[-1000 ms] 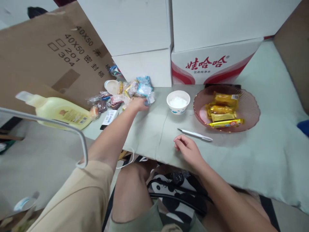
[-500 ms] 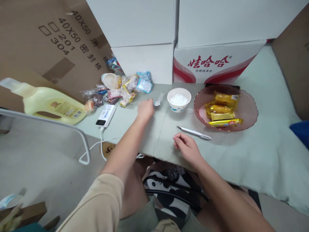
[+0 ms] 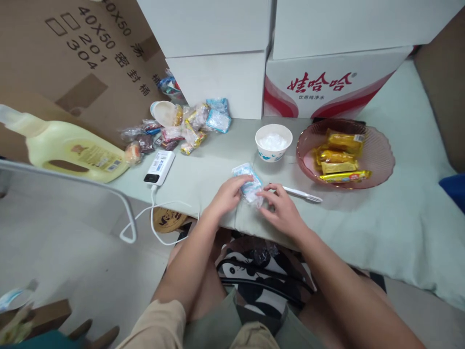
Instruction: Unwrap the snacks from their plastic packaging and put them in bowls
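Observation:
My left hand [image 3: 230, 194] grips a small blue-and-white plastic packet [image 3: 248, 178] from its left side, close above the cloth-covered surface. At the packet's lower right end, the fingers of my right hand [image 3: 281, 208] pinch the clear crinkled plastic. A white pen-like tool [image 3: 302, 194] lies just beyond my right hand, its left tip partly hidden by the fingers. Behind the hands stands a paper bowl [image 3: 273, 143] with crumpled clear plastic [image 3: 272, 141] inside. To its right, a pink ribbed glass bowl [image 3: 379, 157] contains several yellow-wrapped snacks [image 3: 339, 156].
Several wrapped snacks [image 3: 192, 134] and a tipped paper cup [image 3: 162, 113] lie back left. A white power bank [image 3: 160, 167] with a cable and a pale yellow jug [image 3: 69, 148] are at left. White cartons [image 3: 218, 87] wall off the back. A metal rail [image 3: 125, 208] crosses the left.
My left hand has come back toward me with the packet. My right hand has joined it at the packet's end. The view has shifted slightly.

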`<act>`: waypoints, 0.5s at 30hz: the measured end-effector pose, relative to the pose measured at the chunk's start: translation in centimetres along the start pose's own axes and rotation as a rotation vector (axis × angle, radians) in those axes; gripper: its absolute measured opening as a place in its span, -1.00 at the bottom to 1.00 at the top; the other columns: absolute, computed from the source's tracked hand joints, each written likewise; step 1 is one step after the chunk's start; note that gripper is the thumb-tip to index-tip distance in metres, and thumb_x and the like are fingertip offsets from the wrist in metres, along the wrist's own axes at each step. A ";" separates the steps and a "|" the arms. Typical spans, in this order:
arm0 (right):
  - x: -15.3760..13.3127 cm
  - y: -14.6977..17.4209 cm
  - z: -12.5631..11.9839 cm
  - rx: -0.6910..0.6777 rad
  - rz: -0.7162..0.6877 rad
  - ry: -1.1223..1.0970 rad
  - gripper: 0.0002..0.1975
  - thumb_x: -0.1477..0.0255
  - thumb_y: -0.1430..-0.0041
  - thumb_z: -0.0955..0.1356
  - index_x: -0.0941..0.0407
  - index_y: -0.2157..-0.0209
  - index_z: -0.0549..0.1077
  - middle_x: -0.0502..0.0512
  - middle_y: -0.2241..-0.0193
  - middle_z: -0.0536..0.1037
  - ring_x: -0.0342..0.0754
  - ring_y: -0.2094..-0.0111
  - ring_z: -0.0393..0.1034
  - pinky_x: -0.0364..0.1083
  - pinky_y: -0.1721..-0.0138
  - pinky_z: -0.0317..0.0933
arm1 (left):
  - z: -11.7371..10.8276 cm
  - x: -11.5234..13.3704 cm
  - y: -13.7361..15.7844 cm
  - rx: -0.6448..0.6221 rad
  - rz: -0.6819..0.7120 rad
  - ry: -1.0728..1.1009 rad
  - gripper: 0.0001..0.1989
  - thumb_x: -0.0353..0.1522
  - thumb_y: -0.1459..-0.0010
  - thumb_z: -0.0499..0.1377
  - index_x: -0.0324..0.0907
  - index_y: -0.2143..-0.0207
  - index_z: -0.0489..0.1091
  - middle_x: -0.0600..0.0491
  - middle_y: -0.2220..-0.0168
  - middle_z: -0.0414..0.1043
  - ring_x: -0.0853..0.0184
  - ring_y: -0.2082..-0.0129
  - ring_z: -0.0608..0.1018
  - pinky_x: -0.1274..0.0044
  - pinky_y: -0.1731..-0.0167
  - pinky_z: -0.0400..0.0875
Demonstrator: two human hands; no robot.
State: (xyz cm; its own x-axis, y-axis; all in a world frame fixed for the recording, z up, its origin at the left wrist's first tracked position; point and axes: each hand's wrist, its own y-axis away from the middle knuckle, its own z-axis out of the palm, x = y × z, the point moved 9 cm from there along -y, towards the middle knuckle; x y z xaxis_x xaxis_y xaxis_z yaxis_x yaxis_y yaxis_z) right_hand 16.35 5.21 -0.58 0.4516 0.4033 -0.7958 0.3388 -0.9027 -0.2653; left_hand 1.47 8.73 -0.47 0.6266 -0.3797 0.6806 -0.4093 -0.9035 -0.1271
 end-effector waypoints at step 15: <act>-2.1 -1.0 0.4 0.038 -0.100 -0.004 -0.83 0.40 -0.29 0.32 0.09 0.31 0.55 0.01 0.48 0.59 -0.14 0.53 0.38 -0.14 0.45 0.22 | -3.2 -1.8 0.8 0.236 -0.112 0.221 -0.63 -0.39 -0.23 0.14 -0.10 -0.09 0.43 -0.10 -0.18 0.43 0.16 -0.19 0.46 0.20 -0.22 0.32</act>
State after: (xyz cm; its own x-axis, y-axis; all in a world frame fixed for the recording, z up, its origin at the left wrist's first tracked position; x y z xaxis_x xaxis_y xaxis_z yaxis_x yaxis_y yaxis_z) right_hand 14.71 5.24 1.10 0.4142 0.4909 -0.7664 0.3501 -0.8632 -0.3637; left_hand -2.10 9.31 0.49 0.4900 -0.2463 0.8362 -0.1649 -0.9681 -0.1886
